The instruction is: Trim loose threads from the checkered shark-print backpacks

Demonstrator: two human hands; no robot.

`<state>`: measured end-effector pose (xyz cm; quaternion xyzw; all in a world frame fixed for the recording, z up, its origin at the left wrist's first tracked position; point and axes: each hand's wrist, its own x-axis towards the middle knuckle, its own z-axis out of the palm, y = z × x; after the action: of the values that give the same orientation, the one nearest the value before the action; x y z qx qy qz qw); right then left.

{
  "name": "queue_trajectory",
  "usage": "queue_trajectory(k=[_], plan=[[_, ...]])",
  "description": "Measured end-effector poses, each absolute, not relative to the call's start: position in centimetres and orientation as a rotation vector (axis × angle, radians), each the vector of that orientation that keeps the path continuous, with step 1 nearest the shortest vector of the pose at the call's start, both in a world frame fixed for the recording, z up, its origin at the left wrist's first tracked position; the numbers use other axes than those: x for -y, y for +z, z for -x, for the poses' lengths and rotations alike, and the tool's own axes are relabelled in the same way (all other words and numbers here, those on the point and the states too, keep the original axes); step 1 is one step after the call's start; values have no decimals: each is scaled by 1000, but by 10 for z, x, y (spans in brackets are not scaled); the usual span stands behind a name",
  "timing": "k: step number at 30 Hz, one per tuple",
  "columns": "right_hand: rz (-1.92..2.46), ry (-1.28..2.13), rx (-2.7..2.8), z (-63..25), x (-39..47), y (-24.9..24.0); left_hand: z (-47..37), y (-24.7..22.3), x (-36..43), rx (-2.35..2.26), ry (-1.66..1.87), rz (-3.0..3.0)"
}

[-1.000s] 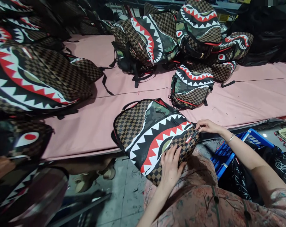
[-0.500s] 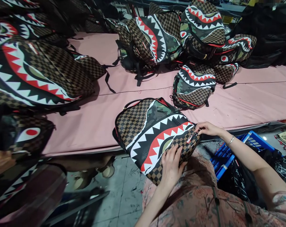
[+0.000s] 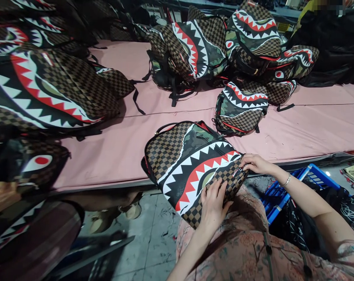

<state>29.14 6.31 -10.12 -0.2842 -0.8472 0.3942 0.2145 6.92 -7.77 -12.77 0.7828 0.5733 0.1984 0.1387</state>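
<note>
A brown-checkered backpack [image 3: 194, 168] with a shark-mouth print and camouflage panels lies tilted across the pink table's front edge and my lap. My left hand [image 3: 213, 201] rests flat on its checkered front, fingers spread. At the backpack's right end, my right hand [image 3: 254, 163] has its fingers pinched together beside a small red and white label [image 3: 236, 171]. Something small and dark shows at those fingertips, too small to name. Red lining shows along the backpack's upper edge.
More shark-print backpacks [image 3: 191, 48] are piled on the pink table [image 3: 106, 160], and a smaller one [image 3: 243, 107] sits beyond mine. A large backpack [image 3: 59, 89] is at left, near another person's hand [image 3: 4, 197]. A blue crate [image 3: 311, 175] stands on the floor at right.
The view has shifted slightly. My right fingertips have moved a little at the label, which shows less now. My left hand stays in place on the backpack.
</note>
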Motion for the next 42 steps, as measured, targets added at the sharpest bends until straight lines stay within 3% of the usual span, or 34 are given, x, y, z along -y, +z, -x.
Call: queue_trajectory(k=[7,14,27,35,42], plan=[[1240,1377,1839,-303,-53,-106,-51,-126,80,-1612,532,-2471],[1390,1646,1630,-309,-36,-106,-36,-124,88,-1591,481,-2523],[1247,1985,1763,-303,-66,-96,-50,-127,63,-1551,886,-2071],[1230,1963,1765,-305,-64,-99,-79,-112,-15,-1461,649,-1883],[1185,1999,1794,-310,-72,-100,-89,-117,-34,-1381,556,-1925]])
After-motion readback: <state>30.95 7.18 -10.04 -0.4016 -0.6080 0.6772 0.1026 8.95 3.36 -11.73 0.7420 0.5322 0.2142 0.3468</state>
